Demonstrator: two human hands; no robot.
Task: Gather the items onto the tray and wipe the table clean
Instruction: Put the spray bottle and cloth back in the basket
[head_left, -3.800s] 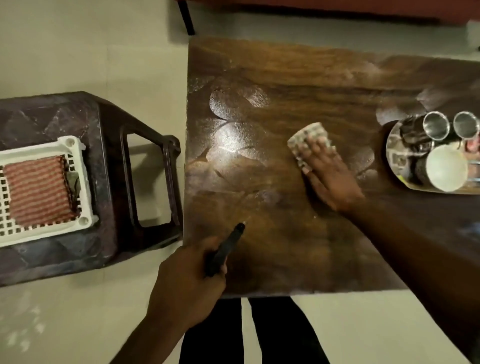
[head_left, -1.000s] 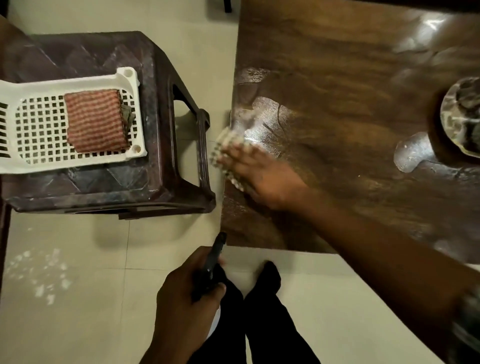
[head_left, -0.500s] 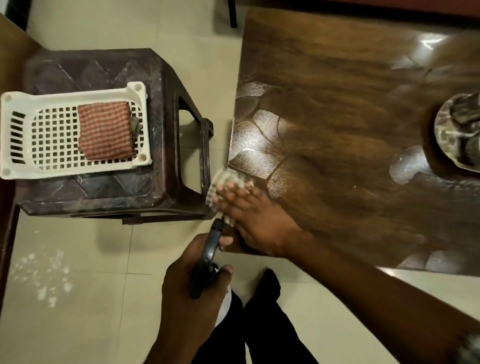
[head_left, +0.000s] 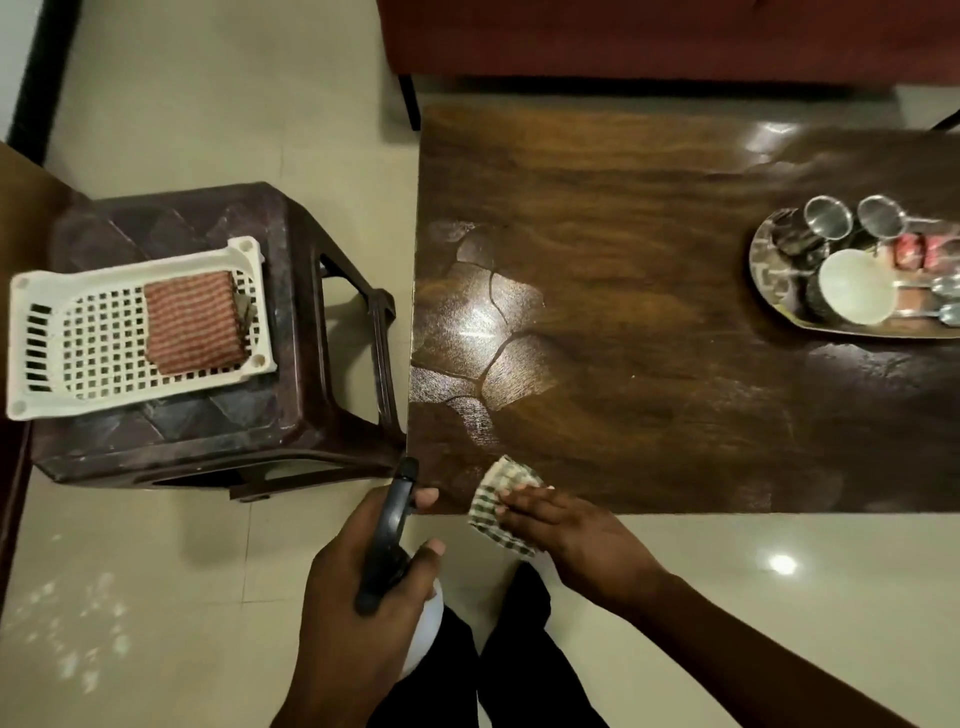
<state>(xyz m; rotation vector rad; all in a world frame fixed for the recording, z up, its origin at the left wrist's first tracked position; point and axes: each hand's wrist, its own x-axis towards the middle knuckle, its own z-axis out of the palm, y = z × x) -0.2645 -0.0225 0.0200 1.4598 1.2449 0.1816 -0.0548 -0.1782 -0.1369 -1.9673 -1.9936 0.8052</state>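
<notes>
r hand (head_left: 571, 535) lies flat, fingers straight, pressing the checked cloth (head_left: 501, 480) on the near edge of the surface (head_left: 649, 364), by its left corner. cloth seems to hang partly off the edge. l hand (head_left: 358, 613) grips the spray bottle (head_left: 389, 525), nozzle pointing at that corner. i reckon the next swipe runs rightward, toward the tray (head_left: 759, 260) w/ cups, well apart. no writing legible.

We see a home living room: a low wooden table (head_left: 649, 312) on glossy cream floor tiles (head_left: 208, 104), the edge of a red sofa (head_left: 649, 36) behind it, a brown plastic stool (head_left: 176, 415) beside it, and a steel tray (head_left: 773, 280) of cups (head_left: 857, 286) on the tabletop.
</notes>
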